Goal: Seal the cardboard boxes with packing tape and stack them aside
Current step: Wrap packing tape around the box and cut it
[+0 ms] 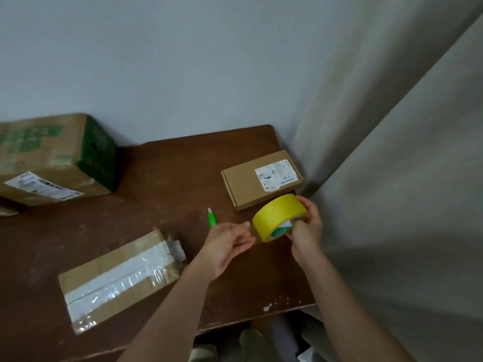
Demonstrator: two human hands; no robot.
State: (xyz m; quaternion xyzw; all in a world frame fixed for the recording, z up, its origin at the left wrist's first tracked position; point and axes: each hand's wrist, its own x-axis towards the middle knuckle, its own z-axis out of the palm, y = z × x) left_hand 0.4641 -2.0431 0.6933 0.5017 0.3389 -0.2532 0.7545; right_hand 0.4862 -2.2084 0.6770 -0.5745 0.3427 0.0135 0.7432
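A yellow roll of packing tape (277, 216) is held above the brown table (162, 178), gripped by my right hand (307, 226) through its core. My left hand (230, 244) pinches the loose end of the tape at the roll's left side. A flat cardboard box (120, 278) with a strip of old clear and white tape lies at the front left of the table. A small flat box with a white label (258, 178) lies beyond the roll, near the back right corner. A large box with green print (55, 158) stands at the back left.
A green utility knife (212, 218) lies on the table just beyond my left hand. A grey curtain (392, 178) hangs along the right side. The wall (183, 61) is right behind the table. The table's front edge runs near my forearms.
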